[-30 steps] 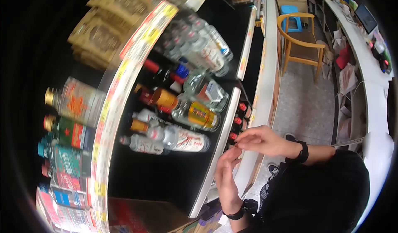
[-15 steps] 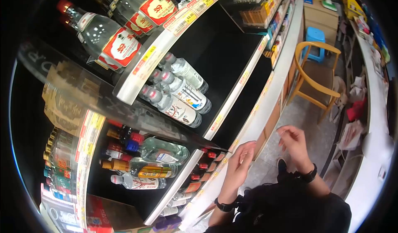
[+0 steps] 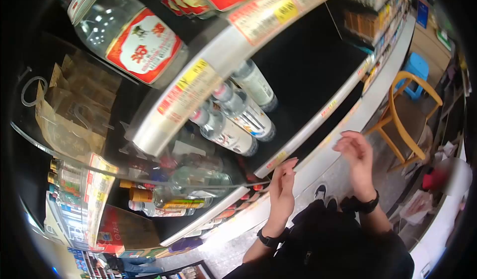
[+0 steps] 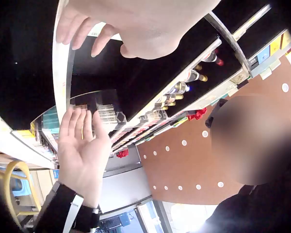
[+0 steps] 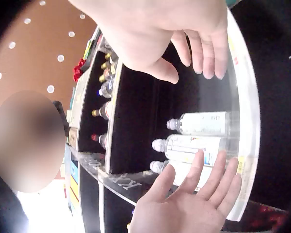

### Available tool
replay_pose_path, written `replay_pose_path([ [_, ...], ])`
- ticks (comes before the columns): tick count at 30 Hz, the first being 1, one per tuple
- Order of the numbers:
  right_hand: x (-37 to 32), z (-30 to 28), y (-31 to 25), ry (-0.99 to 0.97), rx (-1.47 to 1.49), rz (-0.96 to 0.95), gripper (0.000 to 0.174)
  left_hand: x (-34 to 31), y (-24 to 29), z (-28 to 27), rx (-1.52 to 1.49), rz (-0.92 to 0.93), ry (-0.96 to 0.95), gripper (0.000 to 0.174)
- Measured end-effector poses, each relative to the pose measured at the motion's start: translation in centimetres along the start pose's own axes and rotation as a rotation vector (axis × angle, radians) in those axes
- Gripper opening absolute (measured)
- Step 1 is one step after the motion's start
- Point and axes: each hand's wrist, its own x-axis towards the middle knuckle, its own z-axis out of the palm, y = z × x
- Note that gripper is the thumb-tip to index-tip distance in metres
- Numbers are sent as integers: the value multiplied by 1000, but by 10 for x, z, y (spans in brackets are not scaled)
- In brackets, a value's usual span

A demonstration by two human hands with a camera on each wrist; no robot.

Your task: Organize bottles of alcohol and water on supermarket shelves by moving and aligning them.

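Observation:
Both hands are raised in front of the shelf edge with nothing in them. My left hand [image 3: 282, 194] is nearest the shelf's front strip, fingers extended and lightly bent. To its right, apart from it, is my right hand [image 3: 358, 163], fingers loosely curved. Behind the left hand, three clear bottles [image 3: 229, 132] with white labels and pale caps stand on the shelf. The right wrist view shows the same bottles [image 5: 194, 148] beyond the left hand [image 5: 184, 208], whose fingers overlap them there. Each wrist wears a black band.
A large clear bottle [image 3: 144, 45] with a red and white label stands on the upper shelf. Lower down are more bottles [image 3: 169, 199] and a cardboard box [image 3: 124, 229]. A wooden chair [image 3: 397, 125] and a blue stool [image 3: 415, 75] are at right. Another person [image 3: 129, 263] shows at bottom left.
The hands, close together a second ago, have moved apart. The head view has swung, bringing the upper-shelf bottles nearer and larger and moving the chair further right.

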Motion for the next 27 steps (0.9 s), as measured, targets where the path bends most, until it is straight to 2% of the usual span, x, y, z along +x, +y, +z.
replay_pose_path([
  [4, 55, 68, 6, -263, -148, -98, 55, 22, 3, -14, -5, 124, 107, 44],
  [7, 83, 104, 21, -410, -282, -164, 66, 30, 2, -14, -131, 47, 200, 48],
  [8, 94, 109, 35, -519, -243, -211, 70, 31, 1, -12, -113, 36, 213, 52],
  [9, 97, 117, 36, -553, -237, -180, 71, 30, 1, -11, -128, 38, 228, 52],
  [11, 100, 124, 36, -539, -336, -160, 65, 30, 4, -7, -56, 76, 195, 53],
  [15, 97, 126, 24, -501, -386, -124, 54, 34, 6, -14, -27, -39, 127, 45],
  [17, 89, 120, 31, -337, -384, -255, 46, 40, 8, -12, 50, 34, 123, 43],
  [20, 75, 96, 49, -196, -311, -393, 45, 36, 12, -9, 152, 219, 111, 33],
  [21, 70, 90, 48, -130, -240, -458, 46, 32, 13, -9, 151, 217, 112, 33],
  [22, 62, 83, 40, -120, -218, -416, 48, 28, 13, -9, 146, 261, 100, 31],
  [27, 19, 72, 4, -9, -169, -543, 52, 2, 21, -10, 92, 350, 76, 27],
])
